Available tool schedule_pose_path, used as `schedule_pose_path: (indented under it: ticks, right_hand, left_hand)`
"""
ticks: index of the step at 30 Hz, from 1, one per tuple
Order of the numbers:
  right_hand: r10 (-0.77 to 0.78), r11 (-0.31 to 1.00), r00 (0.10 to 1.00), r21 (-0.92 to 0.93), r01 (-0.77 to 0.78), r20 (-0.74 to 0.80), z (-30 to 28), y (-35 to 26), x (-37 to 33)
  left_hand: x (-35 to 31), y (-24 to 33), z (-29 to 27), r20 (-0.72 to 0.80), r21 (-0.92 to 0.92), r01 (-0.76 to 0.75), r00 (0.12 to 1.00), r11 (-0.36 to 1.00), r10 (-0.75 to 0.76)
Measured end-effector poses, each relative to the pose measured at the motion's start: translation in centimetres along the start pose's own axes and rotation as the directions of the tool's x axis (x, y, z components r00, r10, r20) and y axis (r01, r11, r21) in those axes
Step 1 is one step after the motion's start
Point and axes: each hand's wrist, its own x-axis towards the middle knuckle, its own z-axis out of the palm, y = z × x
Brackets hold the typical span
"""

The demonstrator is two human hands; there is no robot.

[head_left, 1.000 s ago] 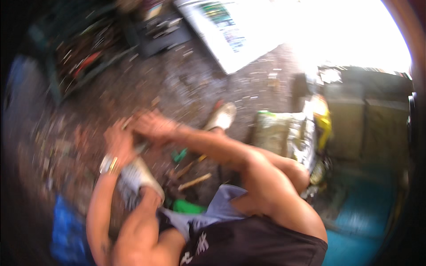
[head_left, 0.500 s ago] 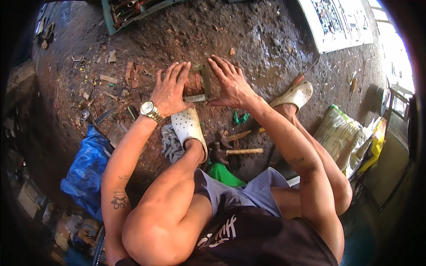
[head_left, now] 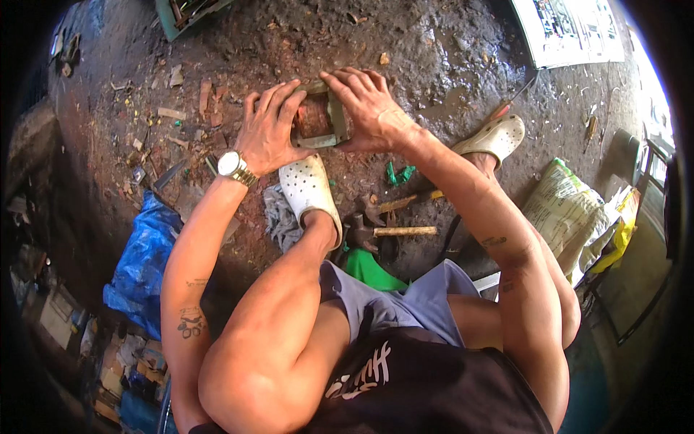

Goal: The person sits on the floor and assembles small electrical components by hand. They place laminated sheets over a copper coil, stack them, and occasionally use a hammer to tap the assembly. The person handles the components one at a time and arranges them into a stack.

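Rectangular frame (head_left: pixel 322 142), low over the dark floor (head_left: pixel 463 43), just beyond the left clog (head_left: pixel 302 177); cannot tell whether resting or slightly raised. Grasped from 2 sides: left hand (head_left: pixel 269 130) along the left bar, fingers bent at the edge, thumb toward the near corner; right hand (head_left: pixel 374 112) against the right bar, fingers reaching to the far corner. Looks stiff, probably light to middling in weight, unlikely to flex or break, perhaps slick if damp. Best held by the 2 side bars, clear of the uneven right inner edge. Near bar pale and smooth, far bar greenish-grey; reddish-brown showing through the opening. Floor coarse and clotted, shiny wet far right, littered with chips. Nearer, right of the clog: hammer (head_left: pixel 397 231) with straight wooden handle; crumpled green strip (head_left: pixel 399 173). Near left: limp grey cloth (head_left: pixel 280 217), creased blue plastic sheet (head_left: pixel 141 267).
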Motion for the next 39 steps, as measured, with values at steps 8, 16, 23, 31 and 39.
schedule_pose_path:
  ticks: [8,16,23,31,39]
  right_hand:
    - [0.028,1.0,1.0,-0.014,-0.028,0.006,-0.2,-0.8,-0.2]
    - [-0.01,0.999,1.0,-0.041,0.01,0.002,-0.8,-0.9,0.1]
    - [-0.008,0.998,1.0,-0.067,0.008,-0.002,-0.8,-0.5,-0.3]
    - [0.449,0.885,0.882,0.066,-0.461,0.144,3.9,-3.7,-17.1]
    - [0.396,0.857,0.916,-0.385,-0.342,0.068,9.0,-4.9,-25.7]
  left_hand:
    - [-0.2,0.2,0.0,-0.02,-0.035,0.0,1.0,0.999,0.0]
    - [-0.4,-0.2,-0.1,-0.05,0.005,-0.035,0.998,0.999,0.035]
    - [-0.5,-0.1,0.3,-0.07,-0.025,-0.019,0.997,0.999,0.017]
    - [1.3,1.6,2.4,0.013,0.049,0.25,0.968,0.967,-0.251]
    - [0.8,3.3,3.3,0.03,0.101,0.363,0.93,0.926,-0.367]
